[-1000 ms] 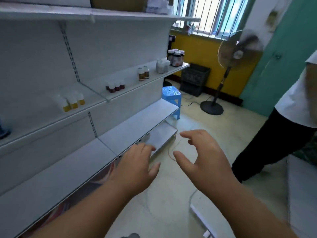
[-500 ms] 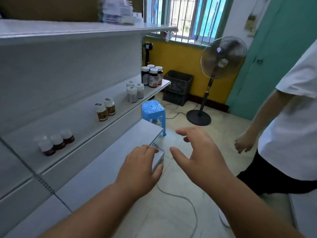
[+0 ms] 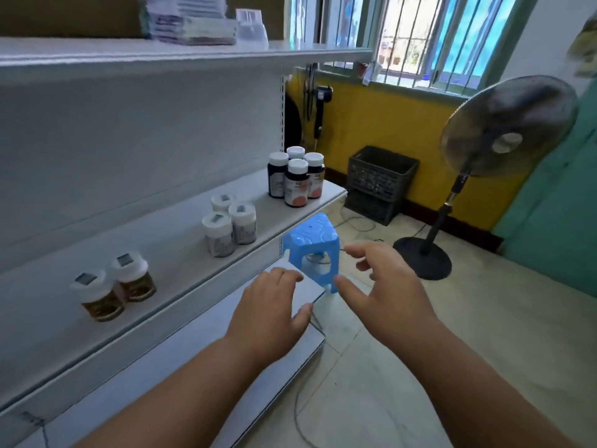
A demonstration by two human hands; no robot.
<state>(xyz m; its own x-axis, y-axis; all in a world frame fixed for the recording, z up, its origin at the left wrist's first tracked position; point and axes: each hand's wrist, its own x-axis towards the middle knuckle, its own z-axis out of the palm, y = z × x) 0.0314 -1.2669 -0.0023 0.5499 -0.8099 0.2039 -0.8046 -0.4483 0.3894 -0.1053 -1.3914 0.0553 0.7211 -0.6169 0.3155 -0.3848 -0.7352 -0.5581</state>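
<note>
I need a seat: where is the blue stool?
Head view, centre: the blue plastic stool stands on the floor at the end of the shelving, just beyond the left hand and right hand.

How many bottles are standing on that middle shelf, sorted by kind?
Dark bottles with white caps: 4
White bottles: 3
Amber jars with white lids: 2
Total: 9
</note>
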